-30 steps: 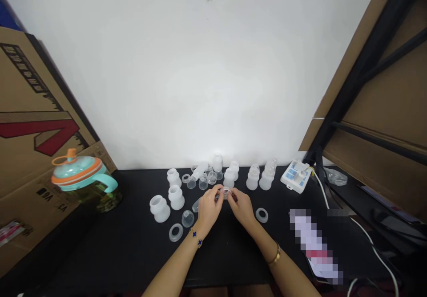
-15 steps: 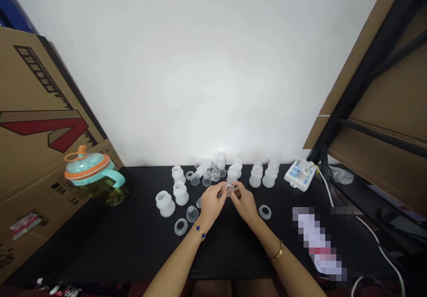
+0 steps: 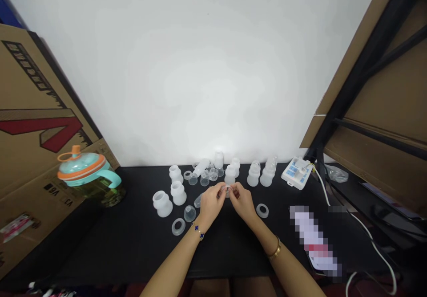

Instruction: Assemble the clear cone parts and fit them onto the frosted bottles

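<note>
I've got left hand [image 3: 211, 202] and right hand [image 3: 243, 201], each grip pinched onto a translucent ring [image 3: 228, 189] from opposite sides, likely for steadiness, over the tabletop [image 3: 110, 243], nearest a white bottle [image 3: 230, 173].

Eight white bottles [image 3: 163, 205] are standing: three at left, three behind the two hands [image 3: 212, 202], and two at right wearing clear tops [image 3: 254, 166]. Two larger rings [image 3: 178, 233] are lying farther forward, one to either side. Two clear domes [image 3: 190, 213] are resting by the left hand, one partly hidden. Smaller clear pieces [image 3: 204, 179] behind are overlapping too much to count. One jug [image 3: 89, 176] is standing at far left; two bracelets [image 3: 276, 249] are circling wrists.
</note>
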`<move>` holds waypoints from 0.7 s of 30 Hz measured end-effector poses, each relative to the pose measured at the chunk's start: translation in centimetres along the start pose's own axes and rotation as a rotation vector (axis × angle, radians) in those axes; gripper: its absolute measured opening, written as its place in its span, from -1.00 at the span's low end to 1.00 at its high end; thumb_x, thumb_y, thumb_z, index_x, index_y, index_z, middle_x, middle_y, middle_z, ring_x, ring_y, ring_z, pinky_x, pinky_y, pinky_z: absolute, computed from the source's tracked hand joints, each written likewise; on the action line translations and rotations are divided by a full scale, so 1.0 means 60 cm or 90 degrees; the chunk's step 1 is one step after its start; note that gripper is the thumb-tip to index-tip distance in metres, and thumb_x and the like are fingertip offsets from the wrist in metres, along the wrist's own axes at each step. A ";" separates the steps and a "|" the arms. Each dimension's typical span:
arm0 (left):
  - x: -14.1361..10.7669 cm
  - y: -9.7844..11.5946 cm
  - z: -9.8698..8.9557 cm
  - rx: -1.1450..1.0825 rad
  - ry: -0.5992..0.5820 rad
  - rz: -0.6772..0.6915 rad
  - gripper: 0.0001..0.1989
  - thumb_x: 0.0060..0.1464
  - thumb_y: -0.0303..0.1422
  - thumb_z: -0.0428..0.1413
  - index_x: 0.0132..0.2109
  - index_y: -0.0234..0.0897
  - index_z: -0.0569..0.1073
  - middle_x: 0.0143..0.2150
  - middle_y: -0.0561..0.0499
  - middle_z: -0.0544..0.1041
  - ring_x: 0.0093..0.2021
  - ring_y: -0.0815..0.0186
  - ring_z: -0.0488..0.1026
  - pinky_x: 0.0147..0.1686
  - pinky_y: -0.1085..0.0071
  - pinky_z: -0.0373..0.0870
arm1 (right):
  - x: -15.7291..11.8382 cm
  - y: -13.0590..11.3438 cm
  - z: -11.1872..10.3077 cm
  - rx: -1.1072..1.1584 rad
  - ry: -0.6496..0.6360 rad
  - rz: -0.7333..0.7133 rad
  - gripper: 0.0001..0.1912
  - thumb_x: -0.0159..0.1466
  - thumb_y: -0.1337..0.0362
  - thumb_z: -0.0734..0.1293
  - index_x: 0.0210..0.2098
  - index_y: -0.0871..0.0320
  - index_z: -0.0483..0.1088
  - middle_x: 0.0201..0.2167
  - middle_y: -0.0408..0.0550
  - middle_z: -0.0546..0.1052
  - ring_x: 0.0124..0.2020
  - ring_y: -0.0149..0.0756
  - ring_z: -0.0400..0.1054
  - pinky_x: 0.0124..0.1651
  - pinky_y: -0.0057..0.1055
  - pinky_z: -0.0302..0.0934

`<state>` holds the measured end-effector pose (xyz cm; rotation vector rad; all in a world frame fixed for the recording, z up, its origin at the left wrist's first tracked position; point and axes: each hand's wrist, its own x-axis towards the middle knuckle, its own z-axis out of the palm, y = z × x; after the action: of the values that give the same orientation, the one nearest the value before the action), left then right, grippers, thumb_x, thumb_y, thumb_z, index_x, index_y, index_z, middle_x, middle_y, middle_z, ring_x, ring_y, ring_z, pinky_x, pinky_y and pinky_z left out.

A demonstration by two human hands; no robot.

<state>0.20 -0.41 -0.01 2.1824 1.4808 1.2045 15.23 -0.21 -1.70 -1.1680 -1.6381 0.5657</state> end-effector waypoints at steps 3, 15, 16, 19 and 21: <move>-0.002 -0.001 0.003 0.008 0.014 -0.034 -0.79 0.29 -0.27 0.04 -0.05 -0.15 0.53 -0.31 0.04 0.62 -0.37 0.33 0.52 -0.33 0.49 0.32 | -0.003 -0.004 0.001 0.009 0.003 -0.002 -0.81 0.38 0.14 0.24 -0.25 0.09 0.40 -0.40 -0.09 0.60 -0.45 -0.30 0.48 -0.40 -0.46 0.26; 0.000 0.000 -0.007 -0.062 0.038 -0.097 -0.98 0.21 -0.38 0.04 -0.22 -0.17 0.36 -0.44 0.14 0.54 -0.44 0.33 0.51 -0.37 0.49 0.26 | -0.017 -0.021 -0.005 -0.093 -0.040 -0.159 -0.77 0.36 0.26 0.25 -0.01 0.11 0.40 -0.40 -0.12 0.53 -0.49 -0.35 0.38 -0.40 -0.46 0.27; 0.000 0.000 -0.007 -0.059 0.041 -0.094 -0.95 0.24 -0.34 0.03 -0.22 -0.18 0.36 -0.45 0.13 0.54 -0.44 0.33 0.51 -0.38 0.49 0.26 | -0.018 -0.022 -0.005 -0.101 -0.039 -0.169 -0.77 0.36 0.26 0.25 -0.02 0.11 0.40 -0.41 -0.12 0.52 -0.49 -0.35 0.38 -0.39 -0.46 0.27; -0.002 0.000 -0.007 -0.041 0.044 -0.091 -0.83 0.29 -0.21 0.02 -0.24 -0.18 0.35 -0.46 0.13 0.52 -0.46 0.33 0.49 -0.40 0.48 0.22 | -0.020 -0.025 -0.004 -0.122 -0.037 -0.196 -0.79 0.36 0.28 0.24 -0.04 0.13 0.40 -0.44 -0.13 0.49 -0.49 -0.35 0.37 -0.38 -0.46 0.27; -0.002 0.000 -0.007 -0.030 0.044 -0.092 -0.79 0.30 -0.17 0.01 -0.25 -0.18 0.35 -0.47 0.13 0.51 -0.48 0.32 0.49 -0.42 0.48 0.20 | -0.021 -0.026 -0.003 -0.130 -0.034 -0.210 -0.81 0.36 0.28 0.24 -0.06 0.13 0.40 -0.45 -0.13 0.49 -0.48 -0.35 0.37 -0.38 -0.46 0.26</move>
<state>-0.14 -0.63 0.22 1.9851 1.5907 1.2629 14.79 -2.02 -0.96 -1.0026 -1.9196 0.2245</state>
